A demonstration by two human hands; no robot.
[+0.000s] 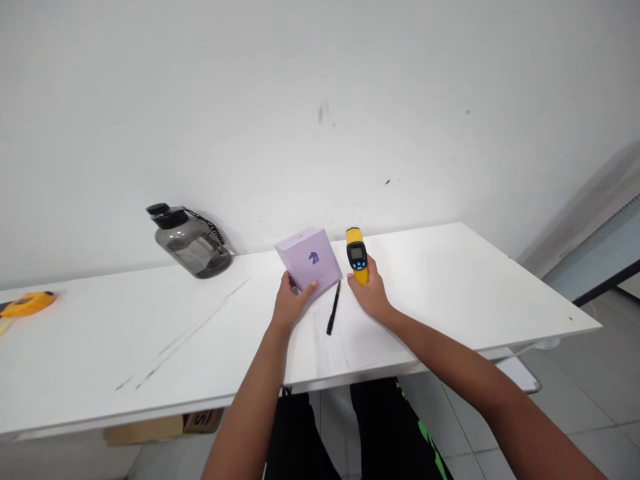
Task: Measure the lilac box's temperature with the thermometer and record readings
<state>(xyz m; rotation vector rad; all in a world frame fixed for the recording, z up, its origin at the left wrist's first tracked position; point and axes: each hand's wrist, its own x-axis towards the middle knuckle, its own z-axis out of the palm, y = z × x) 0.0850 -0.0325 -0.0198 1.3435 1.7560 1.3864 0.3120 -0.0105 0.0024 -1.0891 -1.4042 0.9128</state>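
My left hand [293, 303] grips the lower left corner of a light purple box [315, 260], thumb across its front. The box tilts and bears a dark purple horse-head mark. My right hand [371, 290] is wrapped round the handle of a yellow and black infrared thermometer [357, 255], whose small screen and blue buttons face me. A black pen [333, 309] lies on the white table between my two hands, just below the box. Some of the fingers of both hands are hidden behind what they hold.
A grey see-through water bottle [193, 243] with a black lid stands at the back left by the wall. An orange tape measure [29, 305] lies at the far left. The white table [480, 287] ends at the right; a cardboard box [145, 430] is underneath.
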